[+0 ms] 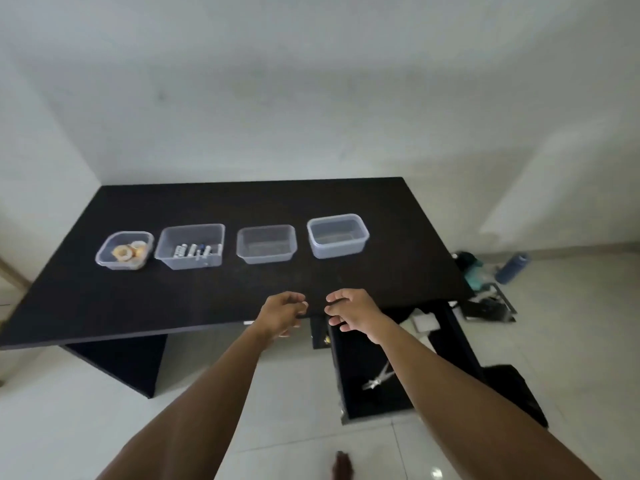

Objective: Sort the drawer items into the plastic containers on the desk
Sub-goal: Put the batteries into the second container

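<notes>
Four clear plastic containers stand in a row on the black desk (104, 306). The leftmost container (104, 259) holds tape rolls (122, 252). The second container (166, 259) holds batteries and pens (194, 251). The third container (266, 259) and the fourth container (337, 251) look empty. My left hand (282, 313) and my right hand (353, 311) hover close together over the desk's front edge, fingers curled toward each other. Something small and dark may sit between the fingertips, but it blends with the desk. The open drawer (349, 362) lies below right, with a metal tool (377, 379) inside.
A white item (424, 322) sits under the desk beside the drawer. On the tiled floor at right lie a blue bottle (512, 268), a teal and black heap (472, 271) and a dark bag (512, 389). White walls close off the back and the left.
</notes>
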Demonstrator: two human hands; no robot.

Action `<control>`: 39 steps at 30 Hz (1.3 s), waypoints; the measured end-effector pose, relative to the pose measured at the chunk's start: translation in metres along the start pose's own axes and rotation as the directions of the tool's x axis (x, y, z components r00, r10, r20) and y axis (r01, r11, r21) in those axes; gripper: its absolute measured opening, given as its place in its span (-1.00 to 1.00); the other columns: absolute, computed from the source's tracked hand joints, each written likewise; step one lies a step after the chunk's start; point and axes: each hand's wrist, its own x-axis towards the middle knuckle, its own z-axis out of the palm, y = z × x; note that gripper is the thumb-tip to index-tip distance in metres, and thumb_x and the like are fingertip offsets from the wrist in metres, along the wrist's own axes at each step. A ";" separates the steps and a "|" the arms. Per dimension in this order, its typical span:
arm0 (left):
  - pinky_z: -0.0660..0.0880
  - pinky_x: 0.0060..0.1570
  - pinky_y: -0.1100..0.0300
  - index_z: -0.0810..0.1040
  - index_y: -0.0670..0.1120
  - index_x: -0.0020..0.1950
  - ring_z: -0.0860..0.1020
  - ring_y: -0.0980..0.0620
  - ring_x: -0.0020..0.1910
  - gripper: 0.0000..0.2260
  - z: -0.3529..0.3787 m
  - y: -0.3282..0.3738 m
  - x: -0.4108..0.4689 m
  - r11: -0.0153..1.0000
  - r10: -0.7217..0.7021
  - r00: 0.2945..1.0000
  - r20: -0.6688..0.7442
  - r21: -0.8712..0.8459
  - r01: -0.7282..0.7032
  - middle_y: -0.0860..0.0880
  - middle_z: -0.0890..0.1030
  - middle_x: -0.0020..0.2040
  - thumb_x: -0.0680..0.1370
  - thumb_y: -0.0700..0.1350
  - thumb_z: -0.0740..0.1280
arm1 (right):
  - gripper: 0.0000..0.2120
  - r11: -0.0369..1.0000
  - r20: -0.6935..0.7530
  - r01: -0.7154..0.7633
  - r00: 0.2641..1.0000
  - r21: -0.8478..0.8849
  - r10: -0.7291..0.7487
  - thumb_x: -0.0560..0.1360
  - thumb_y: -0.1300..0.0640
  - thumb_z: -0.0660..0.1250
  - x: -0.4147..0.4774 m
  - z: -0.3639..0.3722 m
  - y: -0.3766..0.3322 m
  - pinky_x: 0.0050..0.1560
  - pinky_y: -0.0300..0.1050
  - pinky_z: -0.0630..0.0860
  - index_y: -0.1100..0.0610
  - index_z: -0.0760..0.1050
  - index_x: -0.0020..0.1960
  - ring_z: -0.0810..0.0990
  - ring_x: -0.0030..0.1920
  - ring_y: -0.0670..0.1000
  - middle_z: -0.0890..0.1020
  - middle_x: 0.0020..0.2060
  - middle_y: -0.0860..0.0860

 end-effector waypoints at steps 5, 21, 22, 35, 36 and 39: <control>0.41 -0.13 0.13 0.57 -0.03 0.17 0.55 0.02 -0.20 -0.81 0.080 -0.019 -0.020 0.996 -0.069 0.992 0.105 0.058 0.063 0.00 0.62 -0.10 0.56 -0.11 0.34 | -0.77 0.998 -0.040 -0.068 0.997 0.010 0.068 0.50 0.14 0.44 -0.033 -0.051 0.064 0.04 0.00 0.63 0.05 0.58 0.14 0.73 -0.05 0.03 0.71 -0.04 0.03; 0.38 -0.42 0.26 0.63 -0.03 0.11 0.56 0.00 -0.24 -0.85 0.277 -0.077 0.036 0.956 -0.283 0.959 0.020 0.094 0.280 -0.06 0.62 -0.09 0.55 -0.11 0.40 | -0.77 0.960 -0.030 -0.172 0.985 -0.222 0.169 0.44 0.21 0.45 0.040 -0.218 0.217 -0.22 -0.13 0.60 0.08 0.62 0.10 0.71 -0.11 0.05 0.69 -0.03 0.10; 0.41 -0.40 0.26 0.63 -0.03 0.11 0.56 0.01 -0.23 -0.84 0.287 -0.082 0.043 0.954 -0.280 0.960 0.006 0.113 0.278 -0.05 0.62 -0.09 0.54 -0.11 0.42 | -0.75 0.949 -0.026 -0.160 0.987 -0.271 0.159 0.43 0.21 0.46 0.047 -0.222 0.224 -0.18 -0.13 0.59 0.08 0.63 0.11 0.70 -0.08 0.05 0.69 -0.01 0.08; 0.54 0.18 0.06 0.54 0.09 0.29 0.56 -0.05 0.20 -0.59 0.360 -0.123 0.098 0.794 -0.186 0.962 0.198 0.607 0.029 0.00 0.62 0.20 0.44 -0.13 0.42 | -0.66 0.675 0.063 -0.079 0.981 -0.734 0.183 0.45 0.36 0.31 0.103 -0.204 0.287 -0.02 -0.07 0.57 0.13 0.54 0.19 0.59 0.04 0.15 0.44 0.14 0.09; 0.55 0.16 0.04 0.52 0.11 0.30 0.56 -0.05 0.20 -0.56 0.362 -0.123 0.101 0.777 -0.176 0.963 0.205 0.630 0.007 0.00 0.61 0.20 0.44 -0.11 0.43 | -0.69 0.643 0.058 -0.075 0.982 -0.762 0.182 0.46 0.35 0.31 0.104 -0.201 0.289 -0.01 -0.06 0.57 0.15 0.53 0.17 0.58 0.05 0.16 0.44 0.14 0.11; 0.55 0.09 0.04 0.48 0.13 0.31 0.57 -0.07 0.17 -0.51 0.369 -0.124 0.112 0.741 -0.132 0.963 0.233 0.669 -0.061 0.00 0.60 0.19 0.40 -0.06 0.47 | -0.74 0.554 0.074 -0.029 0.984 -0.832 0.162 0.46 0.31 0.35 0.106 -0.196 0.300 0.05 0.02 0.59 0.20 0.51 0.14 0.59 0.08 0.19 0.52 0.14 0.17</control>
